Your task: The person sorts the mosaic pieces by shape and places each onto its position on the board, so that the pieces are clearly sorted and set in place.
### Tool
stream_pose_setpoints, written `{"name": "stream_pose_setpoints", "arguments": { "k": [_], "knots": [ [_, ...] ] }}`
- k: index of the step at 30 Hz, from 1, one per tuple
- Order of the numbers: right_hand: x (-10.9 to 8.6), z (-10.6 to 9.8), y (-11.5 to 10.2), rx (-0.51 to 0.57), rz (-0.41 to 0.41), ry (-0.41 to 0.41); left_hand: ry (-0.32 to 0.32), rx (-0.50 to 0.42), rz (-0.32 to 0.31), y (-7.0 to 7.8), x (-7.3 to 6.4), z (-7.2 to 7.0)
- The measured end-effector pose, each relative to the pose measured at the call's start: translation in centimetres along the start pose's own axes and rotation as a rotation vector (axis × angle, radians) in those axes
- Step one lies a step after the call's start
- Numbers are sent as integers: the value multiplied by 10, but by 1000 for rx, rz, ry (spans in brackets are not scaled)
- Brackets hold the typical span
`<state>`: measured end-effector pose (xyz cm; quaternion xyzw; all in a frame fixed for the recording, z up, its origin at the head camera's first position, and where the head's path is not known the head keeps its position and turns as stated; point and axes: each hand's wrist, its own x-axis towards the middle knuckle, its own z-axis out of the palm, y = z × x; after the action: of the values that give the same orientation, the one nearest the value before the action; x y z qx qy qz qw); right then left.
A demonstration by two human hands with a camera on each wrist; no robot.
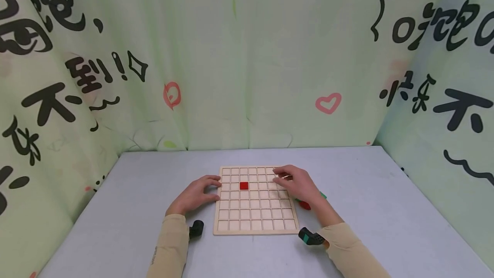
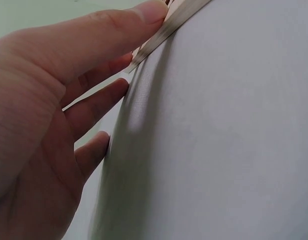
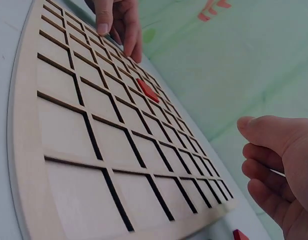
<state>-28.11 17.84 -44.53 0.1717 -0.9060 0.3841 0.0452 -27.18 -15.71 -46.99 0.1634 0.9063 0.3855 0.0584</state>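
A light wooden board with a grid of square recesses lies flat on the table. One red square piece sits in a cell toward its upper left. My left hand is at the board's left edge, thumb and fingertips spread along the rim; in the left wrist view the thumb lies against the frame. Over the board's right side hovers my right hand, fingers loosely bent. In the right wrist view, no object shows between its thumb and fingers.
Red pieces and a green piece lie right of the board, partly hidden by my right wrist. A white cloth covers the table. Patterned curtains stand along its back and sides.
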Motion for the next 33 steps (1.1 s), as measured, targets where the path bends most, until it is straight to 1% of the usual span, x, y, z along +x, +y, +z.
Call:
{"name": "stream_pose_setpoints", "arguments": {
  "k": [4,7,11,16,20,25,33],
  "knots": [
    [-12,-18,12,-13,59,46,5,0,15,1,1,0],
    [-21,-31,21,-21,122,85,5,4,14,1,1,0],
    [-31,-45,33,-49,173,129,8,6,11,0,1,0],
    [-39,-59,43,-49,225,129,6,1,1,1,1,0],
    [-41,-64,48,-44,266,94,6,1,14,0,1,0],
    [-41,-62,55,-52,281,52,8,4,19,-2,2,0],
    [-42,-57,60,-95,234,35,4,-4,26,-1,1,0]
  ]
}}
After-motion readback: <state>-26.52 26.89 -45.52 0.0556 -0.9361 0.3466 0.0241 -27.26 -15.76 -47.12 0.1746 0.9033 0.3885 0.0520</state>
